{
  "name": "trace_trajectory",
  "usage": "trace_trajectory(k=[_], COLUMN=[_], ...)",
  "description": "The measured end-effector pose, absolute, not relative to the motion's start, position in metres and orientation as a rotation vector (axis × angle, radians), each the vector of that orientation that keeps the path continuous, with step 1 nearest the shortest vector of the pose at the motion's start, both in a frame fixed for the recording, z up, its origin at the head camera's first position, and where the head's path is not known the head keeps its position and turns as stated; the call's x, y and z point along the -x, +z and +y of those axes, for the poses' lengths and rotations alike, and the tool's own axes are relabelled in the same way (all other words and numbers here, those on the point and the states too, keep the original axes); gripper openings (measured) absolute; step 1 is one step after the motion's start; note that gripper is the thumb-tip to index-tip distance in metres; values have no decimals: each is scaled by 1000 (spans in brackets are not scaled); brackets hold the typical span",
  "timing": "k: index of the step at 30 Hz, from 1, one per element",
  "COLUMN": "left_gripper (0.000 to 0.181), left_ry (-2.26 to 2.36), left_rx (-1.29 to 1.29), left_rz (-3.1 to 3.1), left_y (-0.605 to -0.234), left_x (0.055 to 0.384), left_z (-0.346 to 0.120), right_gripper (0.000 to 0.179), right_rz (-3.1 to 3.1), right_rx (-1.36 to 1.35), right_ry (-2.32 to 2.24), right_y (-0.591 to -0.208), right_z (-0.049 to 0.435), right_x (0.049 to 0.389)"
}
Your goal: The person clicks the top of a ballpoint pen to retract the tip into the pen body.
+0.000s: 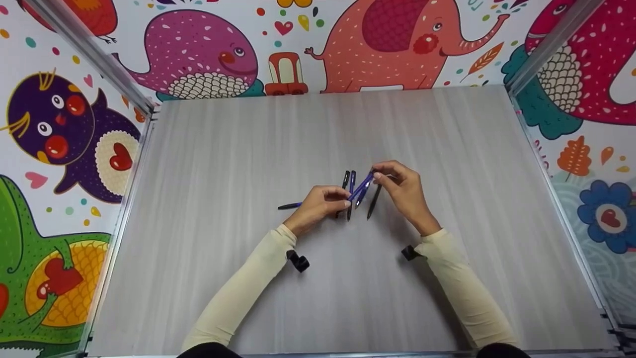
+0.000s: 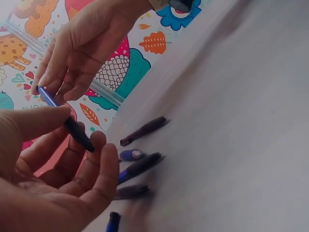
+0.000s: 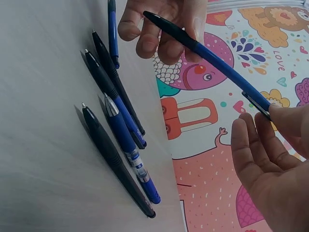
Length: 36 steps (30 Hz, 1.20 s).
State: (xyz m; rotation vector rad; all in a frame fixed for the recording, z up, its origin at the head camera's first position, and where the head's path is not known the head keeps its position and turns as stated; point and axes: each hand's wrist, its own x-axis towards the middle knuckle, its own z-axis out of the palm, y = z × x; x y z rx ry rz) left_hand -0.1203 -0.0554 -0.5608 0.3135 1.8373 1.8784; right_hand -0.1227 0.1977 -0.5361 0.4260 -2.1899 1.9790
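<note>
Both hands hold one blue pen (image 1: 361, 186) with a dark grip section, raised over the table and slanting between them. My left hand (image 1: 320, 205) pinches it by the dark grip (image 3: 174, 32), thumb against fingers. At the clip end, my right hand (image 3: 275, 159) holds the blue barrel between thumb and fingertips. Below lie several pens side by side: a black pen (image 3: 113, 157) nearest the right hand, a blue pen with a clear band (image 3: 133, 150), a blue pen with a black grip (image 3: 113, 94) and another black pen (image 3: 120, 84).
Left of the row, a separate blue pen with a dark end (image 1: 289, 206) lies crosswise, partly hidden by the left hand. The pale wood-grain table (image 1: 223, 149) is bordered by metal rails and walls printed with cartoon animals.
</note>
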Motion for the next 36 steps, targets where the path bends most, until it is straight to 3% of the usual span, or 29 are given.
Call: trace_trajectory(k=[36], left_gripper=[16], left_ry=[1793], left_rx=[-258], left_rz=[2375], left_y=[-573], left_x=[129], left_z=[-96], right_gripper=[14], right_rz=[-2378], right_rx=[-379], right_ry=[1860], right_y=[-565], right_z=[181], right_x=[130])
